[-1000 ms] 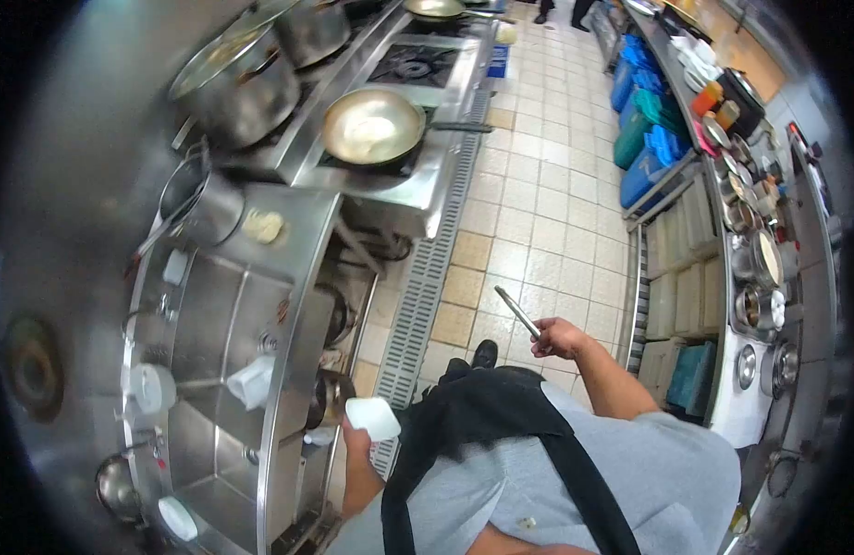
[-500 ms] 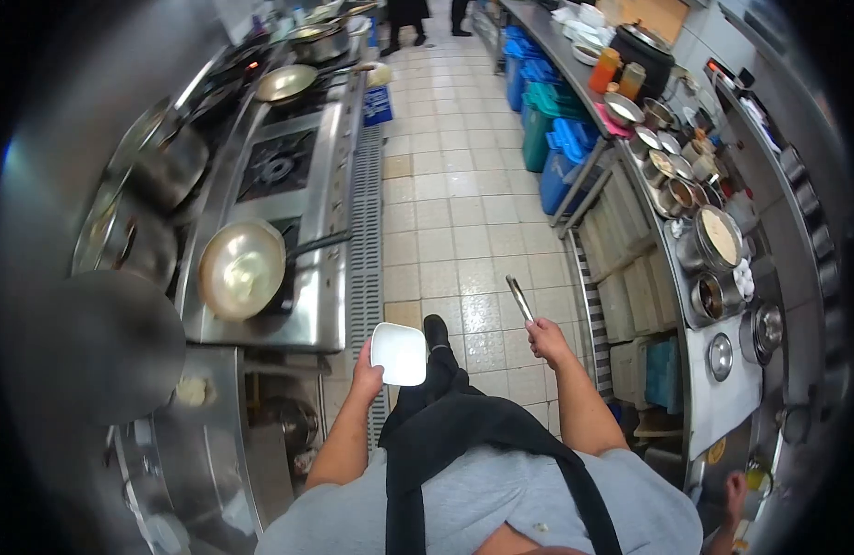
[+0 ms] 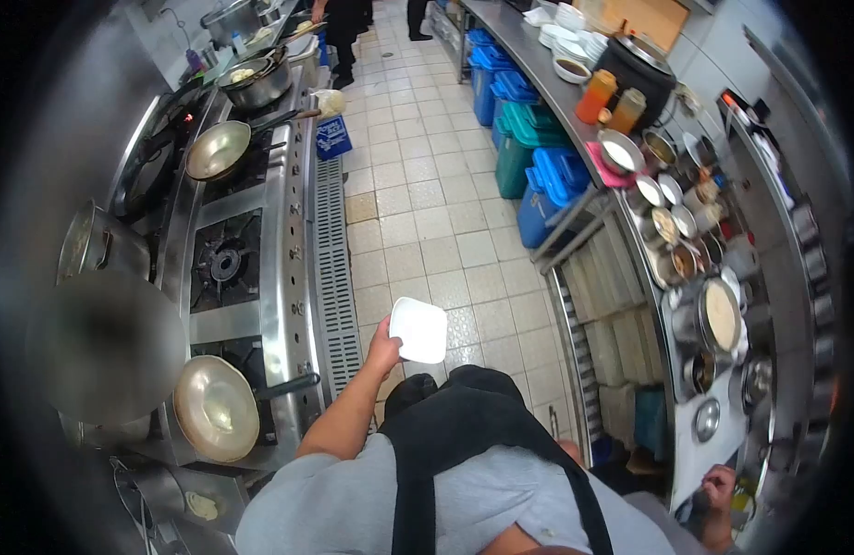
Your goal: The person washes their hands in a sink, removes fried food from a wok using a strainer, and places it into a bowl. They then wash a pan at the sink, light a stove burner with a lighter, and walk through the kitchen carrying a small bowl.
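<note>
2 light frying pans (image 3: 217,409) on the range, handles pointing right. Left hand (image 3: 383,350) pinches the left edge of 1 white container (image 3: 419,330), up over the tiled floor in front of the apron. Container near-square, no clear long axis; open face up at camera. 1 green bin (image 3: 527,148). Right hand: can't tell, hidden by the body. 2 squeeze bottles (image 3: 596,97). Far right: 1 co-worker's hand (image 3: 720,486).

Dish (image 3: 419,330): white, squarish, rounded corners; gripped by its left edge in the left hand (image 3: 383,350), above tiled floor (image 3: 445,231).
</note>
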{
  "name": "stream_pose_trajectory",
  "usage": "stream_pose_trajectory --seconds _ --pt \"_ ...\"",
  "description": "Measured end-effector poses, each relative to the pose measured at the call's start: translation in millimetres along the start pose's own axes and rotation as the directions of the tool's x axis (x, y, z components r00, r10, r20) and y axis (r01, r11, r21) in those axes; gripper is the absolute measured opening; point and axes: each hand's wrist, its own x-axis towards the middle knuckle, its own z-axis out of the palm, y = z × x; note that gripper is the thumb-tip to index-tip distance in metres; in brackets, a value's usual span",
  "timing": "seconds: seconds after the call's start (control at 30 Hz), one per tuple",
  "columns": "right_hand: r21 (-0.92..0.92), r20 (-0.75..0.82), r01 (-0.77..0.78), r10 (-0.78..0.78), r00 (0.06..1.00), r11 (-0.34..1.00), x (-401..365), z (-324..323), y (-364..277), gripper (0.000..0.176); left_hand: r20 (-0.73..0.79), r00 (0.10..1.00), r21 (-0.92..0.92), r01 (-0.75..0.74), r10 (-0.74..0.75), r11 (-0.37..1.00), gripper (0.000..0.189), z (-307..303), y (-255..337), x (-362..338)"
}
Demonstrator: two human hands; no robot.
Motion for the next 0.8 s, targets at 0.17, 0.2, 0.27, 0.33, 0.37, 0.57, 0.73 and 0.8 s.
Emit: stream_pose_trajectory --seconds 0.17,0.2,0.27,0.33,0.37,0.57,0.73,0.8 --pt "-0.068 -0.165 0.586 -0.589 0.791 0.807 48.5 -221.1 -54.2 0.024 -0.007 1.0 -0.19 0.001 -0.003 0.982 0.066 24.7 42.8 85.7" --pt "-0.023 -0.177 0.533 -0.528 0.83 0.846 78.5 -227.2 -76.6 0.024 -0.019 1.0 -0.186 0.003 -0.007 0.983 0.066 30.6 52.3 97.1" --pt "-0.205 -0.266 0.586 -0.621 0.738 0.784 154.7 -240.3 -104.7 0.028 -0.033 0.999 -0.192 0.034 -0.041 0.981 0.065 38.3 69.2 118.1" --pt "-0.203 -0.254 0.521 -0.558 0.79 0.829 200.7 -200.1 -187.3 0.023 -0.098 0.995 -0.181 0.009 -0.027 0.983 0.063 40.7 87.1 128.6" --pt "-0.244 -0.159 0.487 -0.53 0.833 0.839 230.5 -192.5 -218.9 0.025 -0.143 0.99 -0.161 -0.028 0.005 0.986 0.062 41.9 99.4 139.8" --pt "-0.585 0.515 0.6 -0.321 0.795 0.546 544.3 277.1 -271.1 0.015 -0.329 0.941 -0.46 -0.233 0.079 0.857 0.057 7.9 125.1 182.2" --pt "-0.513 0.388 0.637 -0.507 0.77 0.575 664.0 346.7 -479.9 0.023 -0.494 0.869 -0.54 -0.284 -0.025 0.792 0.058 -40.3 161.1 215.8" --pt "-0.174 0.316 0.588 -0.521 0.793 0.79 614.3 388.7 -571.6 0.027 -0.508 0.861 -0.564 -0.312 -0.023 0.764 0.058 -63.3 192.6 232.2"
